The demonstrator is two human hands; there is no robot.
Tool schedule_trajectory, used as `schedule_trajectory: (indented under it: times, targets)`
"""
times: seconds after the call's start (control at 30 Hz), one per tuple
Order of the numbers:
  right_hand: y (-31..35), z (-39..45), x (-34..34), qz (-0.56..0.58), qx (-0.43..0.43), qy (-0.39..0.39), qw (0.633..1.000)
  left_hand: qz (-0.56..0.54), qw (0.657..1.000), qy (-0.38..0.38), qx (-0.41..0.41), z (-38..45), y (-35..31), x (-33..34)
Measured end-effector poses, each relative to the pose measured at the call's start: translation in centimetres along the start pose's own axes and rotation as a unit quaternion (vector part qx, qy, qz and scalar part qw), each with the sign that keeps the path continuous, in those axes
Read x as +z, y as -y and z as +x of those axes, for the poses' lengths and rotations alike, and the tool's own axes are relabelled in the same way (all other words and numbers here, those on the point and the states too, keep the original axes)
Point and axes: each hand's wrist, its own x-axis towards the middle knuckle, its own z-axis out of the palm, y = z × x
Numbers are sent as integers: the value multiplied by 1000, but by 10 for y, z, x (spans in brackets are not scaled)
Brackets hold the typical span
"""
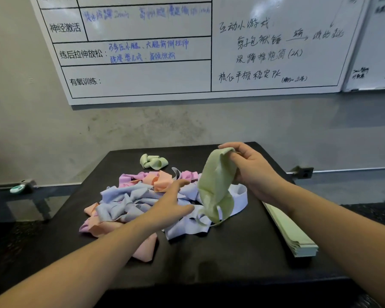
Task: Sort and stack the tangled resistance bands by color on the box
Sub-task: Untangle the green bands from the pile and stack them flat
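Right hand right of centre frame, fingers pinched round a lifted green band, left hand spread flat on the tangled pile at centre, black box beneath, flat green stack lay lower right, loose green bands above the pile.

Room light is dim and even, mostly from overhead. Glare shows on the whiteboard well above my fingers, a pale sheen washing out its upper right. The black box top below my fingers is very dark; a faint grey reflection sits on it towards me. My forearms cast only soft shadows. Wide-angle distortion bends the whiteboard edges and stretches my arms at the lower corners. Detail is soft overall: handwriting is smeared, and the band pile under my fingertips lacks crisp edges.
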Motion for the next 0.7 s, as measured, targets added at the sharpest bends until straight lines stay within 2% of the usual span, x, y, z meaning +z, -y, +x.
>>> schedule_trajectory:
  times: [0.1,0.2,0.33,0.47,0.7]
  targets:
    - [10,-19,1,-33,10,13,999,-194,980,38,5,-16,-28,5]
    - [18,-37,3,-54,8,22,998,-290,956,29,-12,-34,-60,8]
    - [31,-57,3,-40,18,34,998,-238,969,55,22,-50,-73,15]
    - [45,-73,2,-25,23,43,998,-179,984,-2,18,-60,-80,24]
    - [52,-98,-12,-31,32,51,998,-211,977,22,2,-85,-86,25]
